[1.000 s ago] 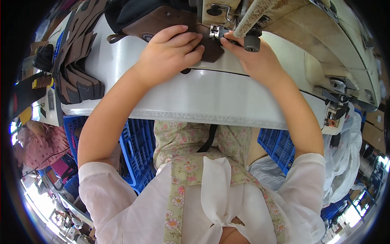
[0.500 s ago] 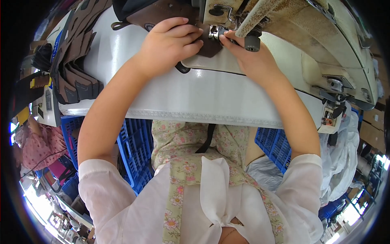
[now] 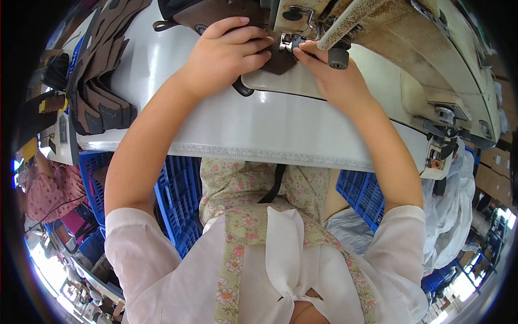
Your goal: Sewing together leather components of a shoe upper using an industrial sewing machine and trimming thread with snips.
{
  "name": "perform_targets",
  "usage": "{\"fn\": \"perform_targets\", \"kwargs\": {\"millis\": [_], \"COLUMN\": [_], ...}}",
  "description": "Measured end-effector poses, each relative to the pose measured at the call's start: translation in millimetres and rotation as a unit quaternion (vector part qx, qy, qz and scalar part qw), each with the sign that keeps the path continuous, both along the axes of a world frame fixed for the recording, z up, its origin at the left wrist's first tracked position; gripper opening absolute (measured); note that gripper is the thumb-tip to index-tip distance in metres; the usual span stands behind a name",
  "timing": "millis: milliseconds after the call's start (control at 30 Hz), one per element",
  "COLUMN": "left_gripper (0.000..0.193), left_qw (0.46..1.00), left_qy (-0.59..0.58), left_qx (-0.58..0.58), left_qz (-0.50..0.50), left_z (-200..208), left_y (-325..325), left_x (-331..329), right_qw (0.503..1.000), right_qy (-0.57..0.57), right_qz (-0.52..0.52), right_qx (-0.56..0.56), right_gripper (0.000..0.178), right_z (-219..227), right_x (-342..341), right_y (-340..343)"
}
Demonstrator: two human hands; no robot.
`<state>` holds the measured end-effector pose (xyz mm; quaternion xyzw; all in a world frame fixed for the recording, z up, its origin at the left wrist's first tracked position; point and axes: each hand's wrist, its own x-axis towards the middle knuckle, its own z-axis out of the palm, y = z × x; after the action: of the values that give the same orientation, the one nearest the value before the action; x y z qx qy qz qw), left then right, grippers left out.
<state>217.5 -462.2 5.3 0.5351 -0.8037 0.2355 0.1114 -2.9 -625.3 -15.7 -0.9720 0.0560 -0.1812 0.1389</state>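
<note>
Brown, leathery panel [image 3: 280,66] looks pliable; hold it left of the presser foot [image 3: 285,42]. Your left hand [image 3: 229,54] lies spread; the grip of your right hand [image 3: 339,78] is unclear.

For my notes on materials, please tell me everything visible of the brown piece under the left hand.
The brown piece looks leather-like, smooth and matte, with a round emblem partly visible. It lies on the pale machine bed, its angular front corner toward the person, reaching the metal presser foot. The left hand rests on it; its far part leaves the picture.
</note>
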Motion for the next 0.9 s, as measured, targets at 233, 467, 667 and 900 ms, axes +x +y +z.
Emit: {"fn": "perform_targets", "kwargs": {"millis": [233, 467, 667, 900], "left_gripper": [0.031, 0.029, 0.029, 0.03], "left_qw": [1.0, 1.0, 0.999, 1.0], "left_qy": [0.012, 0.019, -0.002, -0.003], "left_qx": [-0.001, 0.002, -0.003, 0.0], "left_qz": [-0.009, -0.025, -0.034, -0.03], "left_z": [-1, -1, 7, 8], "left_y": [-1, -4, -8, -6], "left_x": [5, 10, 9, 9], "right_qw": [1.0, 1.0, 0.998, 0.998], "right_qy": [0.008, 0.009, 0.046, 0.052], "right_qz": [0.0, 0.025, 0.024, 0.024], "right_qx": [0.018, -0.001, -0.034, -0.037], "right_gripper": [0.04, 0.039, 0.043, 0.04], "right_z": [6, 5, 9, 9], "right_x": [3, 5, 4, 5], "right_y": [-4, -15, -19, -14]}}
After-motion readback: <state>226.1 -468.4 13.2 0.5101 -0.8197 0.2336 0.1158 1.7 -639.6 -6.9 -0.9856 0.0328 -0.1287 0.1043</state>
